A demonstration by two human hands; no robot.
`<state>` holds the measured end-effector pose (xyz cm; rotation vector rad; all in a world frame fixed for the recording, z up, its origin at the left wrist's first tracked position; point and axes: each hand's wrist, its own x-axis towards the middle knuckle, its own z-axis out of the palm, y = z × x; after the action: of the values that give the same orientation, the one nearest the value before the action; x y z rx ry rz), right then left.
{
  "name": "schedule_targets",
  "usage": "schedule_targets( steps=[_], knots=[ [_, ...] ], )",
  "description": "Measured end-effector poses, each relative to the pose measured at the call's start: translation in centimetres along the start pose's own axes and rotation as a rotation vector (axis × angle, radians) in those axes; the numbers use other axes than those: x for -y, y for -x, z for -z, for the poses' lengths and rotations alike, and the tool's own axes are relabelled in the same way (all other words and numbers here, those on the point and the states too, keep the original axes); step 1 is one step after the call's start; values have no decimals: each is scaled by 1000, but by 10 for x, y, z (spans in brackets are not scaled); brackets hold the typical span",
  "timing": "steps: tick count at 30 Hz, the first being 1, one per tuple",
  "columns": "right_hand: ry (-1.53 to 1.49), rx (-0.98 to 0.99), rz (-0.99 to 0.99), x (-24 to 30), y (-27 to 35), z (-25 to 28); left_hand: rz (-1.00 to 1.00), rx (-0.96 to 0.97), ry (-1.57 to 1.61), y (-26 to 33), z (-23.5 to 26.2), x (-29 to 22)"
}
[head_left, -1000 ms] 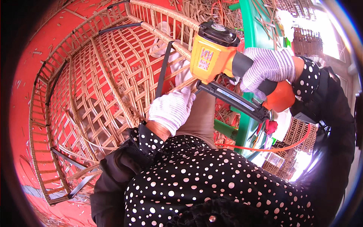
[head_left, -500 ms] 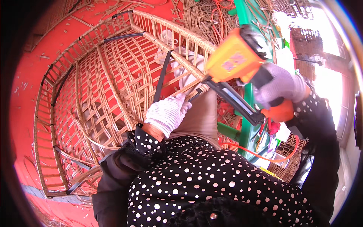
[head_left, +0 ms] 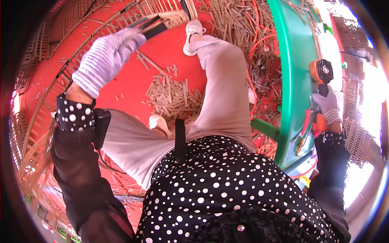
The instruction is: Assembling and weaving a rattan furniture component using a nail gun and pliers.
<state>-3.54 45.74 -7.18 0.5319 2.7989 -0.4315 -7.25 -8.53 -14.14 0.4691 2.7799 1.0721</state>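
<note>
Red floor (head_left: 121,87), strewn with pale offcuts. Centre: a loose pile of short, flat strips (head_left: 174,97) lying at varied angles. Upper centre: a larger heap of brown strips (head_left: 229,24), extending to the near side of a green surface (head_left: 298,93); a thin orange-red hose (head_left: 255,46) runs along this heap. On the surface, a slender red object (head_left: 306,121) (its exact kind is too small to tell). Right margin: brown openwork lattice pieces (head_left: 358,141), beside strong white glare. Upper left: a brown slatted panel (head_left: 77,16), partly lost at the dark rim.
</note>
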Motion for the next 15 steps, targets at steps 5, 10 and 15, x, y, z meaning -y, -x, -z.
schedule_targets(
  steps=[5, 10, 15],
  knots=[
    [574, -160, -190, 25, -8, -28, -87, -38, -134, 0, 11, 3],
    [540, -197, -237, 17, -30, -34, -55, -25, -331, 11, -35, -15],
    [459, -244, -165, 13, -56, -43, 23, -100, -337, 14, -16, -27]
  ],
)
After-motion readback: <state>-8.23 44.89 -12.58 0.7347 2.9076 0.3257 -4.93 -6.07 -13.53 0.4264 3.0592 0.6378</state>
